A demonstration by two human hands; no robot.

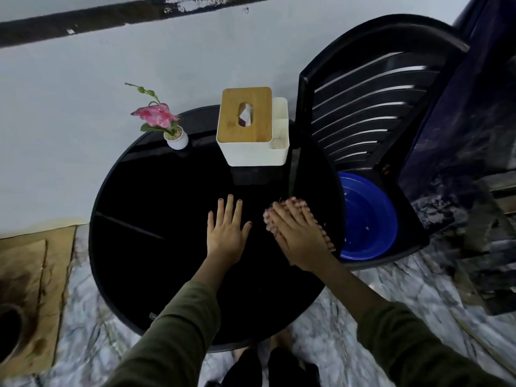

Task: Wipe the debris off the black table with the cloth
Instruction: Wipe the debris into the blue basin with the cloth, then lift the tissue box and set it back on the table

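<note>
The round black table fills the middle of the head view, glossy and dark. My right hand lies flat on a pink and white patterned cloth, pressing it onto the table near the right edge. My left hand rests palm down on the bare tabletop just left of it, fingers spread, holding nothing. A few pale specks show by the cloth's right side. Any other debris on the dark surface is too faint to make out.
A white tissue box with a wooden lid and a small white pot with a pink flower stand at the table's far side. A blue basin sits on a black plastic chair right of the table.
</note>
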